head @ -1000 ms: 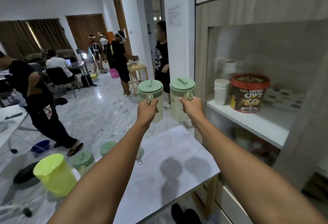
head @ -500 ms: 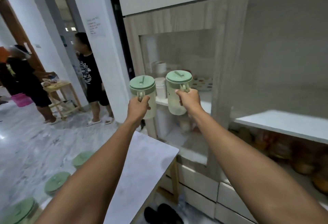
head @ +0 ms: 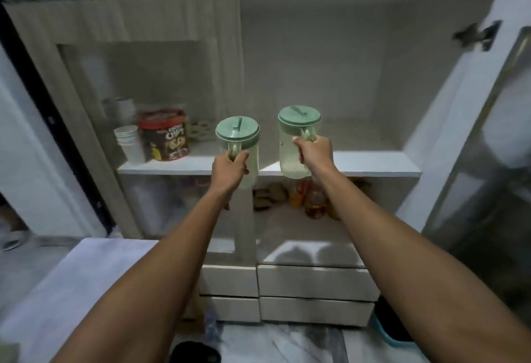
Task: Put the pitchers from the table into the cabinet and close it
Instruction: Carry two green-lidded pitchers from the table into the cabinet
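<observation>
I hold two clear pitchers with pale green lids, one in each hand, both upright in front of the cabinet. My left hand [head: 230, 165] grips the handle of the left pitcher [head: 240, 144]. My right hand [head: 314, 153] grips the handle of the right pitcher [head: 296, 138], which hangs a little higher. Both pitchers hover at the front edge of the white cabinet shelf [head: 373, 164]. The right half of that shelf is bare. The cabinet door [head: 488, 138] on the right stands swung open.
A stack of white cups [head: 130, 144] and a red-lidded cereal tub [head: 165, 134] sit on the shelf's left part behind a glass-fronted door. Jars and bottles [head: 313, 199] fill the lower shelf. White drawers [head: 313, 282] lie below. The table corner [head: 94, 262] is at lower left.
My view has swung right from the room to face the cabinet head-on. Both pitchers travelled with my hands and now hang at the shelf edge; the table has dropped to the lower left.
</observation>
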